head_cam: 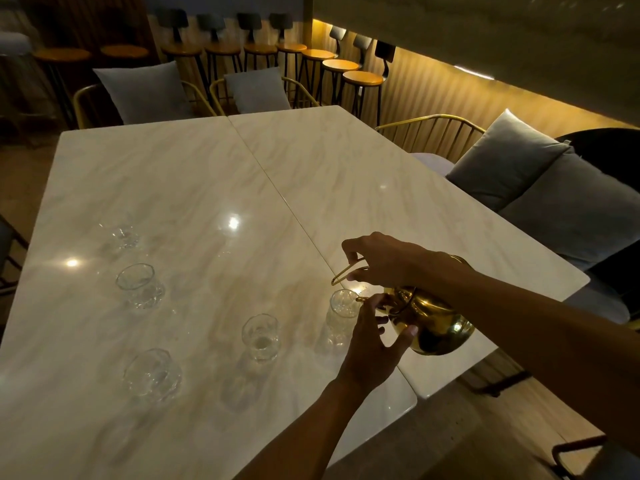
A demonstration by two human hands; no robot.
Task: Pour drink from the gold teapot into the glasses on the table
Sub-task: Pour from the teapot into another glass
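Along the table's (pixel 194 188) left side, three clear glasses stand in a loose column running from far to near: the farthest glass (pixel 124 232) is faint against the marble, the middle glass (pixel 140 285) sits closer, and the nearest glass (pixel 152 372) stands toward the near edge, all well apart from one another. Further right, near the seam where the two marble tops meet, a fourth glass (pixel 260 336) stands alone with a little pale liquid low in it. Just beside the seam, the fifth glass (pixel 341 315), taller and cut with a pattern, stands upright under the pouring. The left hand (pixel 372 344) reaches in from the near edge, fingers spread fairly wide, its thumb pressed to the belly of the gold teapot (pixel 436 323) and its fingertips close to the spout beside that fifth glass. The teapot is held off the table and tilted to the left, spout toward the fifth glass's rim; whether liquid is running I cannot tell in this dim light. Above it the right hand (pixel 381 259) is closed around the teapot's thin wire handle (pixel 346 271), which juts out leftward from the fingers. Beyond the table's right edge lie grey cushions (pixel 540 188) on a seat.
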